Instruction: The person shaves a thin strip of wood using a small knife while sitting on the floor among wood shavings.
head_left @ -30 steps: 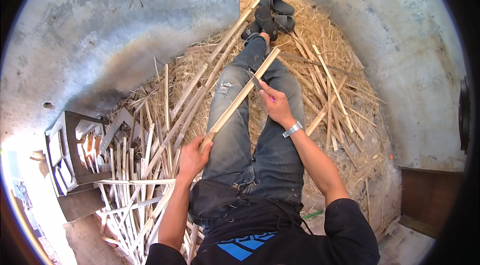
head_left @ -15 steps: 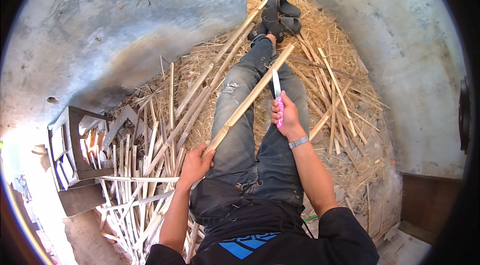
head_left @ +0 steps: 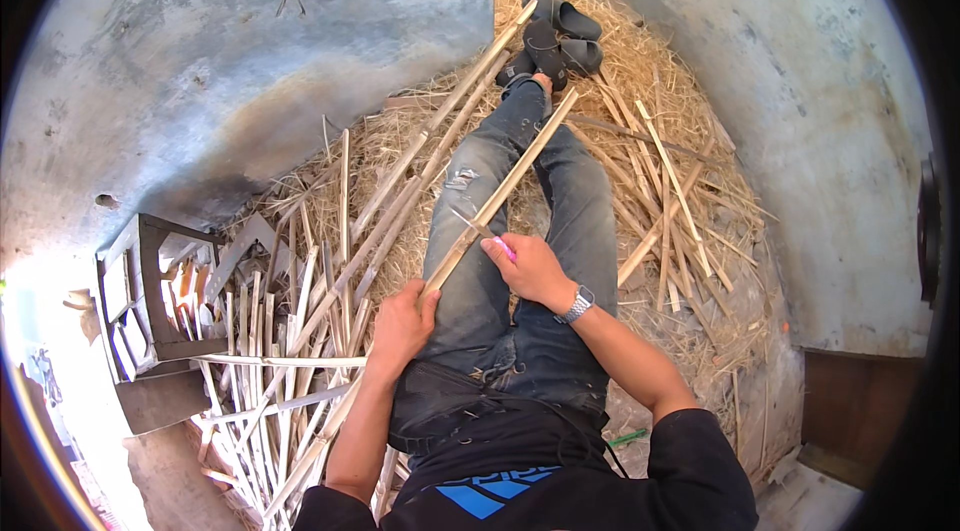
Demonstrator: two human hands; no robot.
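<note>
A long, pale split-bamboo strip (head_left: 523,166) slants across my thighs, its far end reaching toward my feet. My left hand (head_left: 402,323) is closed around its near end, over my left thigh. In my right hand (head_left: 527,269) is a knife (head_left: 474,224) with a pink patterned handle, most of which the fingers cover. Its blade lies across the strip, a short way beyond my left hand, and points to the left. Whether the edge bites into the bamboo I cannot tell.
Several bamboo strips (head_left: 290,331) are heaped at my left beside a dark metal frame (head_left: 150,301). More strips (head_left: 672,191) lie crossed on shavings at my right. Grey walls (head_left: 300,21) stand on both sides. Dark clogs (head_left: 560,31) are on my feet.
My right hand has moved left and nearer to me, turning the knife from pointing away to lying across the strip. The strip has shifted slightly, its far end a little to the left.
</note>
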